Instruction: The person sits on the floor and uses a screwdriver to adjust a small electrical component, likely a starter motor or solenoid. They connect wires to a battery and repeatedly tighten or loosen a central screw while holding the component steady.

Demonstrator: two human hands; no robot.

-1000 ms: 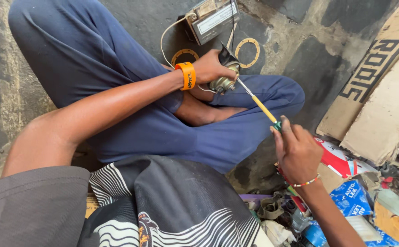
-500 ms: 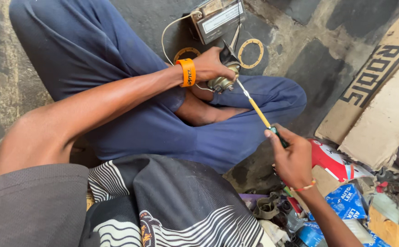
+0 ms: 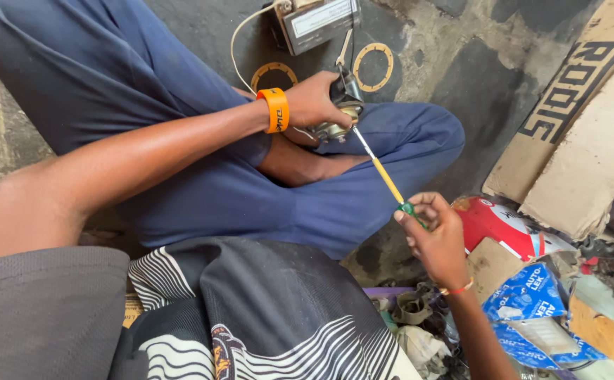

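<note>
The left hand (image 3: 317, 98), with an orange wristband (image 3: 276, 110) on its wrist, is closed around a small metal part (image 3: 335, 112) and holds it above the crossed legs in blue trousers (image 3: 180, 141). Only the lower end of the part shows under the fingers; what kind of part it is cannot be told.

The right hand (image 3: 437, 236) is closed on the green handle of a screwdriver (image 3: 381, 172), thumb and fingers pinched at the handle's end. The yellow shaft runs up and left from that hand, and its bare metal tip meets the part at the left hand. The right wrist wears a thin bead bracelet (image 3: 458, 288).

On the floor (image 3: 461, 77), near its far edge beyond the left hand, lies a grey box (image 3: 317, 21) with a pale label, and a white wire (image 3: 240, 42) curves from it toward the knee. Two tan gasket rings lie there too: one ring (image 3: 374, 67) just right of the box, the other (image 3: 273, 74) partly hidden behind the wristband. A small spanner (image 3: 344, 48) lies between them.

At the floor's right edge, cardboard sheets (image 3: 581, 134) lean against each other. Below them sit a red and white lid (image 3: 500, 222), blue packets (image 3: 525, 295) and a heap of small dark scrap (image 3: 419, 309) near the right forearm.
</note>
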